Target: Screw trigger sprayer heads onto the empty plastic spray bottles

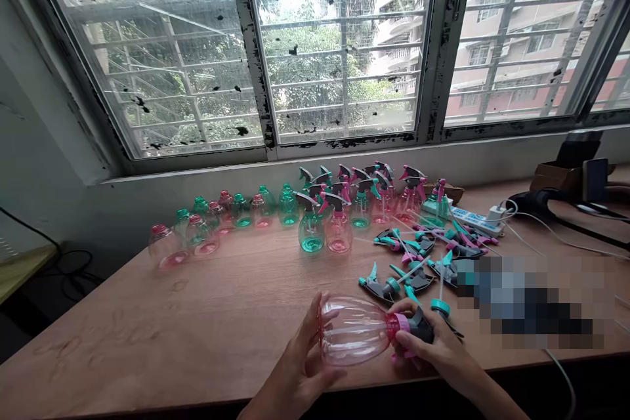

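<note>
A clear pink spray bottle lies sideways between my hands, above the front part of the table. My left hand cups its base, fingers behind and thumb below. My right hand grips the pink collar and dark grey spray head at the other end. Through the clear wall a pale dip tube shows inside. Just beyond my right hand lie loose spray heads in grey with teal or pink parts. One teal-collared head stands its tube upward beside my right fingers.
Headless pink and green bottles stand at the back left of the wooden table. Several bottles with spray heads stand at the back middle. A white power strip, cables and a black strap lie to the right.
</note>
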The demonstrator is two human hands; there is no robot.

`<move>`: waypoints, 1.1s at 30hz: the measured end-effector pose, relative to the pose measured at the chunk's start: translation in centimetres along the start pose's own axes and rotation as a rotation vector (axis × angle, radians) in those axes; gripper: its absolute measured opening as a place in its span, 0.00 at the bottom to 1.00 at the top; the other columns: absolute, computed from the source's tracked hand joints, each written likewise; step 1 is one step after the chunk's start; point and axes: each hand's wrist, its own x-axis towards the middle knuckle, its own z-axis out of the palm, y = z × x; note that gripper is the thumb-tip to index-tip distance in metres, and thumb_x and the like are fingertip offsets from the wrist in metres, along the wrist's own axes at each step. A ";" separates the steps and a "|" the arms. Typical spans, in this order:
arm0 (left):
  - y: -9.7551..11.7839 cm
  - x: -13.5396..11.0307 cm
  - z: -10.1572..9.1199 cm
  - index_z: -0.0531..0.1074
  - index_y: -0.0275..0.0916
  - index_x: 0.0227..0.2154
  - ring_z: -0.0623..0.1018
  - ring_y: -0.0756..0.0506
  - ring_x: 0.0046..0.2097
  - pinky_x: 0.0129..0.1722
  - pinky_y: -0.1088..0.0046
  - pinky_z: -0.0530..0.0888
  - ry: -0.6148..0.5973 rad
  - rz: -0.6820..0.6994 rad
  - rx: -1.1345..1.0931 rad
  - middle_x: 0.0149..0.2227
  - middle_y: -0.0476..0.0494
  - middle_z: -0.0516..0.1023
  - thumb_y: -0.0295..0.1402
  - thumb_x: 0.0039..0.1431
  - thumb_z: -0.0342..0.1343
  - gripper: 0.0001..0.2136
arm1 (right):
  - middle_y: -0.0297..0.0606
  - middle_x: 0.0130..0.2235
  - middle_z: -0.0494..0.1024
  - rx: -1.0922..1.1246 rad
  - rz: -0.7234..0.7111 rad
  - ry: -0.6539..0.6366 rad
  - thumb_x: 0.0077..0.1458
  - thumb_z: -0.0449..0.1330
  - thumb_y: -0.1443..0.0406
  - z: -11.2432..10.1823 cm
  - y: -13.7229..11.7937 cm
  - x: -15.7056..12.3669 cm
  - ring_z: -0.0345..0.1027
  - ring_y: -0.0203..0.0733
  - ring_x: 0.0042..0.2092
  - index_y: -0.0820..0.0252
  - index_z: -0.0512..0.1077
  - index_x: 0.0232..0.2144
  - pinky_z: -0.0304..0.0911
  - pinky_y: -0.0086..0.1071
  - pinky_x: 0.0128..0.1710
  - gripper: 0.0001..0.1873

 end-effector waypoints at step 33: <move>0.5 0.0 0.6 0.33 0.60 0.69 0.55 0.31 0.71 0.65 0.50 0.61 0.005 0.012 -0.047 0.74 0.38 0.39 0.39 0.56 0.67 0.51 | 0.31 0.25 0.75 -0.007 -0.002 0.035 0.51 0.69 0.49 0.2 0.2 -0.1 0.72 0.39 0.24 0.57 0.71 0.40 0.62 0.26 0.20 0.23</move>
